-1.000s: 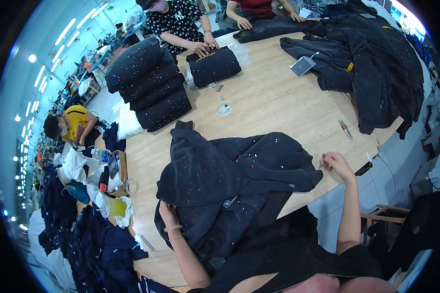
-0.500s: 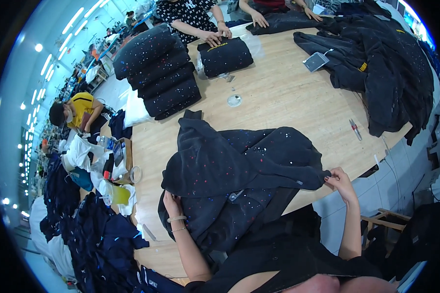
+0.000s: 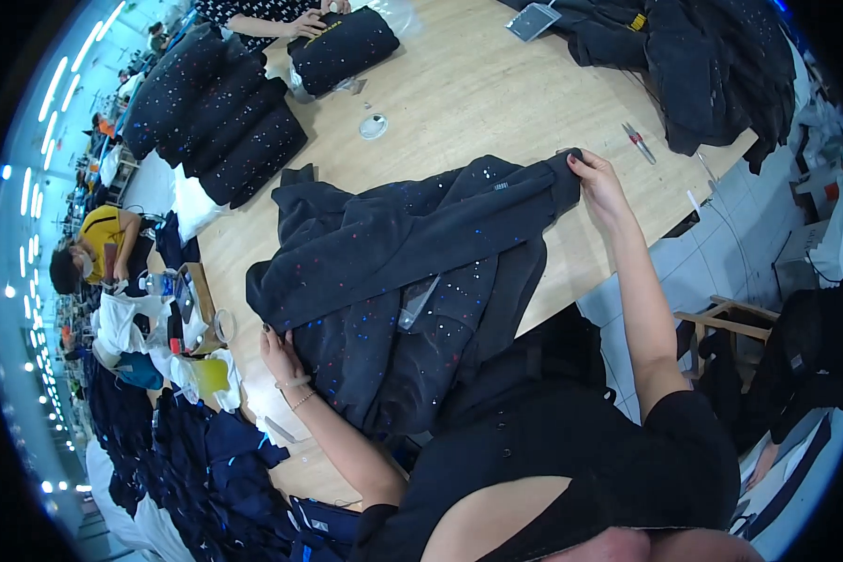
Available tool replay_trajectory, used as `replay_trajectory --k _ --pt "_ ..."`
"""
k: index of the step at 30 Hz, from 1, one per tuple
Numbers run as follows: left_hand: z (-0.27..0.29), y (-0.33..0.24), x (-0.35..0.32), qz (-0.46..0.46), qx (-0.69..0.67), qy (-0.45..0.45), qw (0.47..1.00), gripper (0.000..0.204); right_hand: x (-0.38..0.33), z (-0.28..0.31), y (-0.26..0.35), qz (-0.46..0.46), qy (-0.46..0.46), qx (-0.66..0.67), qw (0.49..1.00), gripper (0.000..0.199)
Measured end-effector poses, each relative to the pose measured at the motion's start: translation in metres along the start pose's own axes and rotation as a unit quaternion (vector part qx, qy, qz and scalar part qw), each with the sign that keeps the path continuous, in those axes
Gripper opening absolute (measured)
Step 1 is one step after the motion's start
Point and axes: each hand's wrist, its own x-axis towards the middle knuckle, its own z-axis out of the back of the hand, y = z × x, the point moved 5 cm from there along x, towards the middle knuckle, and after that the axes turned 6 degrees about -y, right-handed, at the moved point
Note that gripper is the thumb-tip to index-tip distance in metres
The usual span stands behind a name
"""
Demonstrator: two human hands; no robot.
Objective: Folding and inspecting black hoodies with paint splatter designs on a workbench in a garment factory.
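A dark sequined sweatshirt [image 3: 412, 272] lies spread on the wooden table [image 3: 478, 103] in front of me. My right hand [image 3: 598, 185] pinches the cuff of one sleeve, stretched out to the right. My left hand [image 3: 279, 351] grips the garment's lower left edge near the table's front. A pale tag shows in the middle of the garment.
A stack of folded dark garments [image 3: 211, 117] sits at the back left; another person's hands [image 3: 304, 21] press a folded one. A loose pile of dark clothes [image 3: 702, 56] lies back right. Small scissors [image 3: 639, 142] and a round dish [image 3: 373, 125] lie on the table. A seated person [image 3: 94, 253] is at left.
My right hand took hold of the sleeve cuff and drew it out to the right, straightening the sleeve across the garment. My left hand stayed on the left edge.
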Motion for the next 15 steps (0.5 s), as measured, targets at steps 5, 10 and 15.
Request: replay_trajectory --k 5,10,15 --pt "-0.015 -0.01 -0.014 -0.004 -0.008 0.036 0.999 0.021 -0.019 -0.003 0.003 -0.037 0.044 0.091 0.994 0.019" --pt "-0.01 -0.019 -0.017 -0.002 -0.006 0.012 1.0 0.019 -0.03 0.013 -0.013 -0.07 0.086 0.077 0.991 0.016" --pt "-0.021 -0.083 -0.011 0.005 0.031 0.074 0.997 0.009 -0.02 -0.027 0.07 -0.018 0.125 0.035 0.991 0.017"
